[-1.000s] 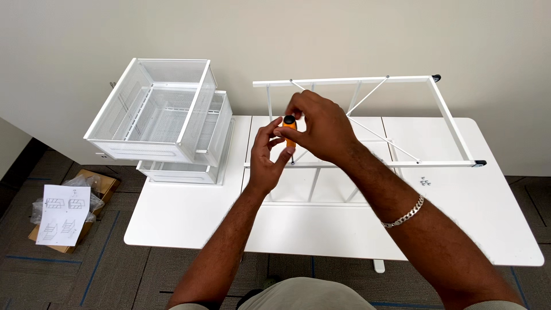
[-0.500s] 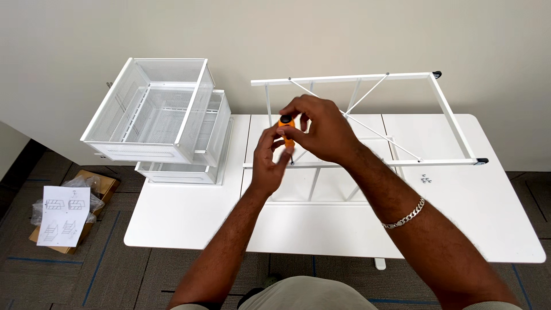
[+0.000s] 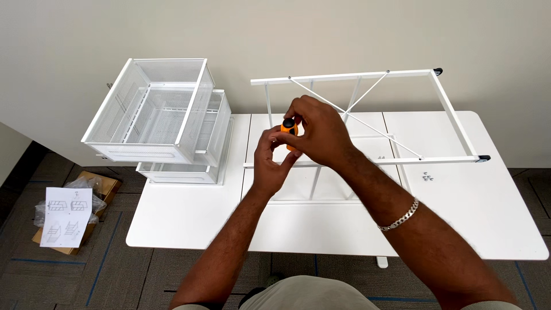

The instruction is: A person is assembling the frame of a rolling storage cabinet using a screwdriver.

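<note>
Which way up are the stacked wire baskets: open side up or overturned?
Open side up: the wire baskets show open tops and mesh floors.

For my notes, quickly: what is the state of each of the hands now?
Left hand: closed on the orange-and-black tool from below.
Right hand: closed over the same tool from above.

The scene is seen from a single head-worn camera, angled steeply down and forward over a white table (image 3: pixel 189 224) set against a wall (image 3: pixel 275 34). The forearms are seen entering from the bottom edge, with both hands held close below the lens near the centre. Carpeted floor (image 3: pixel 115 270) is taken in at the left. No second view is provided.
</note>
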